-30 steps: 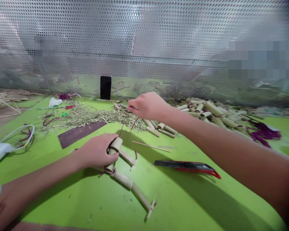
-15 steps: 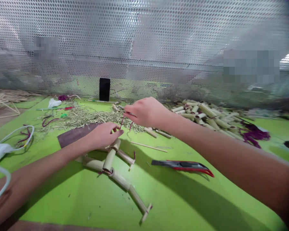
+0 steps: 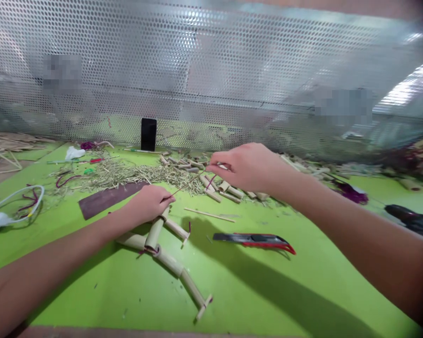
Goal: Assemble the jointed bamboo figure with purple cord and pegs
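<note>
A jointed figure of hollow bamboo-like tubes (image 3: 169, 261) lies on the green table, its limbs spread and a small crosspiece at the lower end. Above its upper end, my left hand (image 3: 151, 202) is closed in a pinch on a thin dark purple string (image 3: 183, 188). That string stretches up and right to my right hand (image 3: 238, 164), whose fingers are pinched round its other part, with a loose end hanging below. Where the string meets the figure is hidden behind my left hand. To the right of the figure lies a red and black utility knife (image 3: 255, 240), blade pointing left.
A thin stick (image 3: 209, 215) lies beyond the knife. Shredded straw (image 3: 127, 171), a dark flat strip (image 3: 107, 202) and cut tube pieces (image 3: 229, 190) lie farther back. A black phone (image 3: 148, 134) leans on the perforated metal screen (image 3: 197, 61). A white cable (image 3: 40, 190) lies left.
My right hand has moved right, away from my left, and the string between them is now longer and more slanted. My left hand now pinches tighter. The view has shifted slightly.
</note>
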A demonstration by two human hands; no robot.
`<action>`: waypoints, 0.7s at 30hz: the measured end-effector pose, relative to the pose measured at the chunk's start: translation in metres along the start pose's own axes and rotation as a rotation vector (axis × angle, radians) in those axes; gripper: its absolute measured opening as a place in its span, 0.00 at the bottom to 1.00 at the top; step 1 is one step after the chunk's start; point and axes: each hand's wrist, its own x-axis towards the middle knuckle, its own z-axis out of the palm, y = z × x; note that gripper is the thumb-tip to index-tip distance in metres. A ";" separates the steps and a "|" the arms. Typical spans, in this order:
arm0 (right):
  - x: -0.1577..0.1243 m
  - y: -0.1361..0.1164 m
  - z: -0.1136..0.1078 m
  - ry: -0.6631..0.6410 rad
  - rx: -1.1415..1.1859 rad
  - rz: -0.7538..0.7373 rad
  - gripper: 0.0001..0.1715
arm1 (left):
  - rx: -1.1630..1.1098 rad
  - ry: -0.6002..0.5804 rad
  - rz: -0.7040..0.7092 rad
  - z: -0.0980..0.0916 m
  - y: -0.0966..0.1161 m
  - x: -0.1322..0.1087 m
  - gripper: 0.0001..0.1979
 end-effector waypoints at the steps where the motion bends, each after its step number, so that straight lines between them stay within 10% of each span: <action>1: -0.005 0.003 0.000 -0.013 0.020 0.024 0.22 | 0.005 0.003 0.001 0.000 0.000 0.000 0.19; 21: -0.158 -0.007 0.079 -0.262 0.666 0.190 0.21 | 0.015 -0.001 0.043 0.001 -0.004 -0.001 0.21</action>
